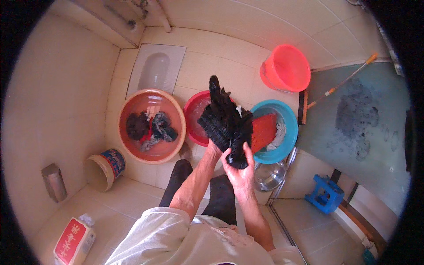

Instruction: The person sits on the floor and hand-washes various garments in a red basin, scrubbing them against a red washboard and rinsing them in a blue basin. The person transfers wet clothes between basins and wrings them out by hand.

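A wet, bunched black garment (222, 119) hangs between my hands above the basins, a small white patch on its right side. My right hand (241, 170) grips its near end, thumb and fingers around the cloth. Partly hidden beneath the cloth, my left hand (214, 149) holds it from the left. Behind the garment stands a red basin (192, 121) of water, mostly covered from view. To the right, a red washboard (264, 132) leans in a turquoise basin (290, 145) beside a pale cloth (278, 135).
Left, an orange basin (180, 145) holds water and dark clothes (162, 127). A squat toilet (155, 71) lies beyond. Around me are a pink bucket (291, 68), a metal bowl (270, 175), a tipped white bucket (99, 174), a blue stool (324, 193) and a long-handled tool (343, 82).
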### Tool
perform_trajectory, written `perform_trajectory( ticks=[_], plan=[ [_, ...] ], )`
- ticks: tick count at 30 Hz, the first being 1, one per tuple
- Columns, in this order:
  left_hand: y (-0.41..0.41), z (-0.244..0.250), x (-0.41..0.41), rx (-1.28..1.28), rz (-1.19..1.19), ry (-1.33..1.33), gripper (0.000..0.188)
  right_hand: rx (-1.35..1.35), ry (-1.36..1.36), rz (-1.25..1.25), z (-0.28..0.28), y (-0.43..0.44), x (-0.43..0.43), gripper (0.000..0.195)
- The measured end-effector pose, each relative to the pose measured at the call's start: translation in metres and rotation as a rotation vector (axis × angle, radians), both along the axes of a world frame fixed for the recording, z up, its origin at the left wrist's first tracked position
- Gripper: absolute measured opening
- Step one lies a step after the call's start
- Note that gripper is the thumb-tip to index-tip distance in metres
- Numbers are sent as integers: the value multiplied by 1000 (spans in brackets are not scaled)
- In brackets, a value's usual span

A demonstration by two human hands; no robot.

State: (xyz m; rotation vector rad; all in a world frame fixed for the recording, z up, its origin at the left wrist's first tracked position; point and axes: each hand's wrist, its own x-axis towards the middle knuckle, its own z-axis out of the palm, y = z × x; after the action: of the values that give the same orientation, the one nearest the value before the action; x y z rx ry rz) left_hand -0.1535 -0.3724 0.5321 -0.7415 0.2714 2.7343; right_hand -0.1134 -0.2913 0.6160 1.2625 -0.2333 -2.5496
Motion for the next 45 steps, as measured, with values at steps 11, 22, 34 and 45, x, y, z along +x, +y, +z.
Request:
perform_trajectory(
  ticks=[11,22,34,45],
  plan=[
    [-57,-44,-69,-888,-484,149,59,1435,804,1044,-38,12,-27,61],
    [-44,-36,-101,-1900,-942,237,54,1298,955,1372,-56,28,-97,88],
    [-78,-28,11,-182,-57,-6,53,-348,610,45,-39,25,-31,54],
    [4,-23,-54,-130,-142,-2,80,-493,395,-180,0,12,14,41]
  ],
)
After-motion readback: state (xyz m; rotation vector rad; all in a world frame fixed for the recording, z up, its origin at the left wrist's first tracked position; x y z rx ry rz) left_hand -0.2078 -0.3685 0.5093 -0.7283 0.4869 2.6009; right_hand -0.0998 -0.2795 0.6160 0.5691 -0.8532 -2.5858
